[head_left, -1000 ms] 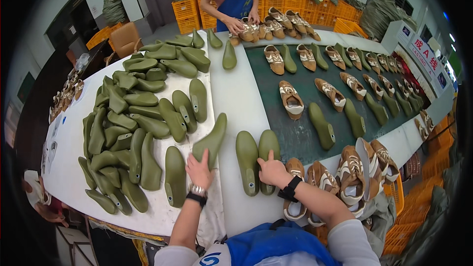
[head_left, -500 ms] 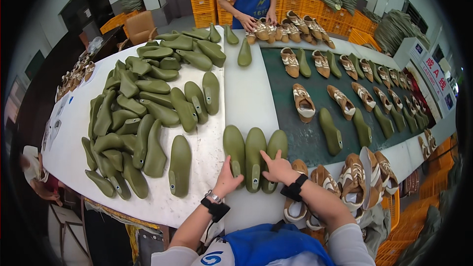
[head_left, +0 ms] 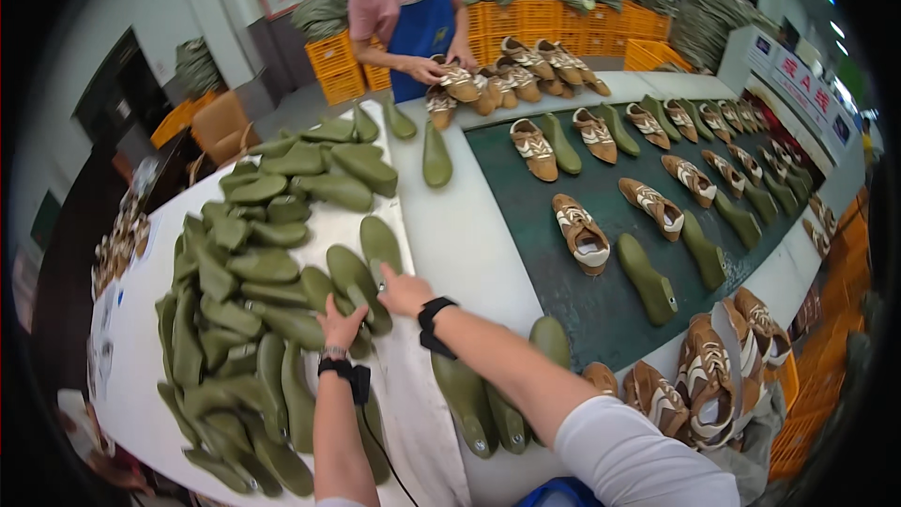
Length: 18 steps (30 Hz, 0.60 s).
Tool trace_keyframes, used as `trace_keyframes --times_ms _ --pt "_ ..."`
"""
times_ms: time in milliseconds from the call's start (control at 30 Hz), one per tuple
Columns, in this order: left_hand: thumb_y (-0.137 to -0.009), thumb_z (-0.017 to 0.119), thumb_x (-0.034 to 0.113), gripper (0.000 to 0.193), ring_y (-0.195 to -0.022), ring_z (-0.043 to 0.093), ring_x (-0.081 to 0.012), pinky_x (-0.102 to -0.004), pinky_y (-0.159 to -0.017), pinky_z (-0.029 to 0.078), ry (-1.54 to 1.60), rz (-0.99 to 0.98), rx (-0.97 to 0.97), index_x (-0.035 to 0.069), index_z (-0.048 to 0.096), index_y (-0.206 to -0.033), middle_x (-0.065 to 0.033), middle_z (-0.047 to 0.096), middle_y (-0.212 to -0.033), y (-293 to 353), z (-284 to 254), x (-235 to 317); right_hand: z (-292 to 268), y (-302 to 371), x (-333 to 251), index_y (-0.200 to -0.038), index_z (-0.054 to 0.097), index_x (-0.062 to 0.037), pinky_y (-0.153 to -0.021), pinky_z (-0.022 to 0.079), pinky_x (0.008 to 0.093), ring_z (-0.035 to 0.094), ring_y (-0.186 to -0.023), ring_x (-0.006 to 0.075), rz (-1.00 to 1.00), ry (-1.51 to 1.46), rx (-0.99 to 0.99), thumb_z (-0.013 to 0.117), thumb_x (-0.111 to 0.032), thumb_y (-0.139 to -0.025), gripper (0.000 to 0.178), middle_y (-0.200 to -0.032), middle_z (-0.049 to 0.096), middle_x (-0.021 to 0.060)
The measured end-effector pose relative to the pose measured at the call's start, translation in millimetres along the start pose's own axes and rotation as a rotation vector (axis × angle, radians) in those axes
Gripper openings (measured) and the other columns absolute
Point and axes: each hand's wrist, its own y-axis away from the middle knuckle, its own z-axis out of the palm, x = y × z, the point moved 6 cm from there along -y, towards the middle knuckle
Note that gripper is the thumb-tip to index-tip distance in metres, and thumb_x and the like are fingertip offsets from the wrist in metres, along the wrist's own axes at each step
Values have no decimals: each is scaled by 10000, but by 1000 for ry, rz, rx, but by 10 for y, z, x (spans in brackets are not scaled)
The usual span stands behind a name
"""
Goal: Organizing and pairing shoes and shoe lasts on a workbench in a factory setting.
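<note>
Over the pile of green shoe lasts (head_left: 263, 268) on the white table, my left hand (head_left: 341, 324) is spread, its fingertips at the end of a last (head_left: 319, 289). To its right, my right hand (head_left: 405, 294) reaches with the index finger stretched toward the heel end of an upright-lying last (head_left: 380, 242). Between the hands lies another last (head_left: 353, 277), partly hidden. Neither hand visibly grips anything. Below my right forearm, a row of lasts (head_left: 463, 404) lies on the white strip, partly covered by that arm.
On the right, a dark green belt (head_left: 507, 197) carries rows of brown-and-white sneakers (head_left: 582, 233) and lasts. More sneakers (head_left: 709, 380) are piled at the lower right. Across the table a person in a blue apron (head_left: 422, 38) handles sneakers. Orange crates (head_left: 333, 66) stand behind.
Both my hands have left the row of lasts on the white strip and moved left and away to the pile. My view has turned with them.
</note>
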Motion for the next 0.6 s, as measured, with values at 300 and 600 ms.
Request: trace_keyframes --times_ms 300,600 --pt "-644 779 320 787 -1024 559 -290 -358 -882 439 362 27 1 10 422 -1273 -210 568 -1127 -442 113 -90 4 -318 7 -1303 394 -126 -694 500 407 631 -814 322 -144 91 53 556 -102 -716 610 -857 647 168" --pt "-666 755 254 656 -929 591 -238 -332 -792 483 326 170 -90 16 469 -1206 -173 598 -1052 -109 543 879 -311 360 875 -1236 401 -166 -638 474 478 602 -689 388 -217 82 133 555 -222 -765 498 -724 621 190"
